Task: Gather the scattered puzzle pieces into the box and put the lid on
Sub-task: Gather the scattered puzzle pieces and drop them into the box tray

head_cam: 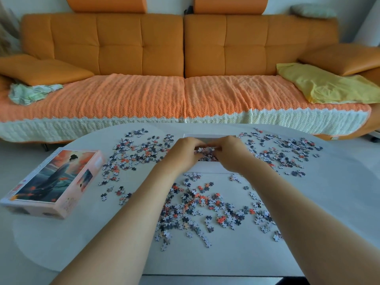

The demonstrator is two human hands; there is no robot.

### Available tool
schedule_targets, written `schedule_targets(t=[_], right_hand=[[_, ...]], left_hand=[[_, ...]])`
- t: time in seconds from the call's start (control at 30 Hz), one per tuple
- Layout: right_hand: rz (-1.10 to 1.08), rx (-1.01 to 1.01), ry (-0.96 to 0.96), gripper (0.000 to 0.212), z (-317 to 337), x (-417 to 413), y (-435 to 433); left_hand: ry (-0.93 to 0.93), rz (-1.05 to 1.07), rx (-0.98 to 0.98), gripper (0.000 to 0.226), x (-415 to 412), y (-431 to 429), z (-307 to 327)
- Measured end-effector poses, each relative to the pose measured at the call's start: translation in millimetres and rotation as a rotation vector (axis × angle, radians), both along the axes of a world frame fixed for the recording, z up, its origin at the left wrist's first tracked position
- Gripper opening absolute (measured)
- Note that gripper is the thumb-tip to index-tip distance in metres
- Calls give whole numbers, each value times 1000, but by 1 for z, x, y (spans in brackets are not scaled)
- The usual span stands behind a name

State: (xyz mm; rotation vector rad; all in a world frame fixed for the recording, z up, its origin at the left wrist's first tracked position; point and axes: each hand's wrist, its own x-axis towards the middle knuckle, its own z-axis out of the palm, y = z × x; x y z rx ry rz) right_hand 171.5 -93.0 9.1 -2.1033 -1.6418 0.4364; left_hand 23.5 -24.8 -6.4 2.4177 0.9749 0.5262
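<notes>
A white open box [207, 168] stands at the middle of the white table, mostly hidden by my hands. My left hand [182, 154] and my right hand [230, 153] meet over it, cupped together around a small bunch of puzzle pieces [204, 150]. More pieces lie inside the box under my fingers. Scattered puzzle pieces cover the table to the left [133, 155], to the right [283, 153] and in front of the box [201, 210]. The lid [53, 177], printed with a figure in a robe, lies picture-up at the table's left.
The white table [102, 233] has a rounded left edge. Behind it runs an orange sofa [185, 95] with a knitted cover, a yellow cloth [324, 85] at its right and a green crumpled cloth [30, 93] at its left.
</notes>
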Motion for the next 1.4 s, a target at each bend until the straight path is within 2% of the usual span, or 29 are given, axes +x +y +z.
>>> schedule_targets(t=[0.07, 0.2, 0.33, 0.43, 0.53, 0.57, 0.63, 0.7, 0.87, 0.97, 1.03, 1.1, 1.2, 1.27, 1.4], right_hand=[[-11, 26, 30, 41, 0, 4, -1], [15, 167, -15, 35, 4, 3, -9], [215, 269, -79, 26, 5, -14, -27], [322, 156, -144, 27, 0, -31, -38], [376, -48, -151, 43, -13, -48, -45], [401, -96, -160, 50, -18, -53, -47], [439, -139, -173, 62, -24, -60, -50], [444, -152, -176, 64, -27, -61, -50], [340, -145, -128, 48, -16, -52, -53], [280, -167, -130, 37, -9, -41, -58], [284, -252, -233, 50, -11, -37, -60], [299, -335, -294, 63, -14, -39, -62], [310, -314, -231, 57, -14, -43, -62], [280, -337, -221, 63, -12, -41, -62], [229, -435, -271, 88, -12, -39, -66]], left_hand=[[23, -3, 34, 35, -1, 0, -3], [-64, 17, 196, 24, -14, -5, -4], [-92, 62, 316, 10, -32, -18, -3], [-37, 36, 268, 12, -49, -29, -8], [102, 41, 149, 13, -65, -40, -15], [163, 40, 123, 20, -70, -43, -18], [287, 11, 75, 48, -79, -49, -21], [361, -29, 6, 64, -85, -56, -22], [239, -56, -74, 51, -89, -61, -21], [246, -56, -55, 64, -86, -62, -20], [298, -87, -39, 71, -82, -64, -20], [295, -114, 0, 65, -77, -65, -22], [228, -110, -7, 54, -74, -64, -21], [237, -98, -14, 61, -75, -63, -19], [422, -76, 36, 84, -79, -60, -21]])
